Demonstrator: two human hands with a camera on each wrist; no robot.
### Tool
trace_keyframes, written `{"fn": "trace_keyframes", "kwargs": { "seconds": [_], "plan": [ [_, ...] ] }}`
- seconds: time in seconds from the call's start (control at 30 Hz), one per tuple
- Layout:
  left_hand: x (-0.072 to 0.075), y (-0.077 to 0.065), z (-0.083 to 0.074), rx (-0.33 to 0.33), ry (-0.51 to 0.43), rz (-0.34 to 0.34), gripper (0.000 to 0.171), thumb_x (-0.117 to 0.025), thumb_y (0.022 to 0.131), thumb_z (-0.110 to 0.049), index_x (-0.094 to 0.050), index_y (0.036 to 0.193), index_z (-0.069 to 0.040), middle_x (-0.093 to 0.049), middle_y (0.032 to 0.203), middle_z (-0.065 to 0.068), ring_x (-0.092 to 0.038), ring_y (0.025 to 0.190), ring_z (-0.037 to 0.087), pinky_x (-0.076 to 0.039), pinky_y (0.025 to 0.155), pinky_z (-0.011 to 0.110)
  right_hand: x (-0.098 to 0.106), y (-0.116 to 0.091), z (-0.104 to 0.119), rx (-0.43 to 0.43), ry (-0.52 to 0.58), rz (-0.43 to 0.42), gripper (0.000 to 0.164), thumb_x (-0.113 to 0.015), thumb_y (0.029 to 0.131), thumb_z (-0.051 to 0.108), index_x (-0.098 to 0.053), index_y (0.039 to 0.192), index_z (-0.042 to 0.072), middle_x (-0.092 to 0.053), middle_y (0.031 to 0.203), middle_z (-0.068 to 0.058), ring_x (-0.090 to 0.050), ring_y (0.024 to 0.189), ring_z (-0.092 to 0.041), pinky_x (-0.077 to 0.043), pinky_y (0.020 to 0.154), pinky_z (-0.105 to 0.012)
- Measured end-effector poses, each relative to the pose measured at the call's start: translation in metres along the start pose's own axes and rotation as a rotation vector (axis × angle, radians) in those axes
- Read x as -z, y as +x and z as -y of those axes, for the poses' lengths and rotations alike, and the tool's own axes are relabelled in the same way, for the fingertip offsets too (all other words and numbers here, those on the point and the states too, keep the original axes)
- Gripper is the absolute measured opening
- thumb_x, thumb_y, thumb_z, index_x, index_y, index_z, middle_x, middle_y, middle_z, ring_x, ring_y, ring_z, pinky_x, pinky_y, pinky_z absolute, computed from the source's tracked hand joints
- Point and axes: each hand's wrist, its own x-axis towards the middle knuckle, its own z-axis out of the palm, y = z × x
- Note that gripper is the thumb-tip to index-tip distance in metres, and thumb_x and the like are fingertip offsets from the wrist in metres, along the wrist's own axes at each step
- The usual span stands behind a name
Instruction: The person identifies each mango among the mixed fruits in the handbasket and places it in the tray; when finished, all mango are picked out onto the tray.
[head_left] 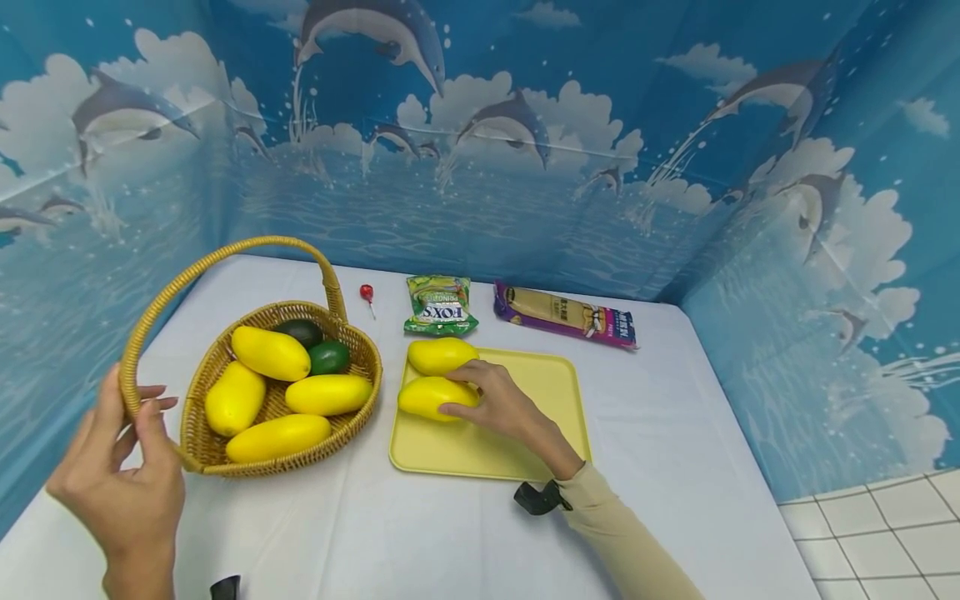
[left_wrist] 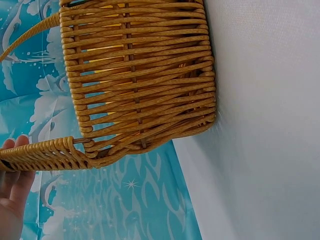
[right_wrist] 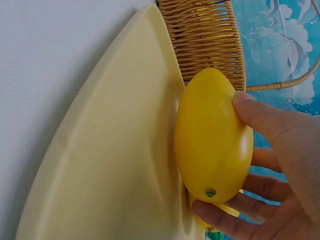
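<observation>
My left hand [head_left: 123,479] grips the handle [head_left: 153,321] of a wicker basket [head_left: 281,468] on the left of the table. Several yellow mangoes [head_left: 279,437] lie in it with two dark green avocados [head_left: 328,357]. Over a pale yellow tray [head_left: 536,417], my right hand [head_left: 502,402] holds the nearer mango [head_left: 431,398], thumb on one side and fingers on the other. In the right wrist view, this mango [right_wrist: 212,135] shows its green stem end. A second mango [head_left: 438,355] sits just behind it at the tray's far left corner.
Behind the tray stand a green FOX'S candy bag [head_left: 441,306] and a purple-edged pasta packet [head_left: 566,315]. A red lollipop [head_left: 367,293] lies right of the basket handle. A dolphin-print curtain [head_left: 480,192] surrounds the white table [head_left: 660,433].
</observation>
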Motion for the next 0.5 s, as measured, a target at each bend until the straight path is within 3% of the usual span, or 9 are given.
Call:
{"fn": "trace_keyframes", "kwargs": {
  "seconds": [0.5],
  "plan": [
    [-0.0005, 0.0004, 0.0003, -0.003, -0.009, -0.006, 0.044, -0.069, 0.101, 0.001, -0.072, 0.142, -0.015, -0.074, 0.105, 0.035, -0.068, 0.093, -0.013, -0.054, 0.088, 0.004, -0.0081, 0.0015, 0.0017, -0.013, -0.081, -0.028, 0.052, -0.089, 0.091, 0.031, -0.075, 0.132, 0.003, -0.075, 0.130, -0.012, -0.068, 0.119, -0.028, -0.058, 0.110, -0.045]
  ]
}}
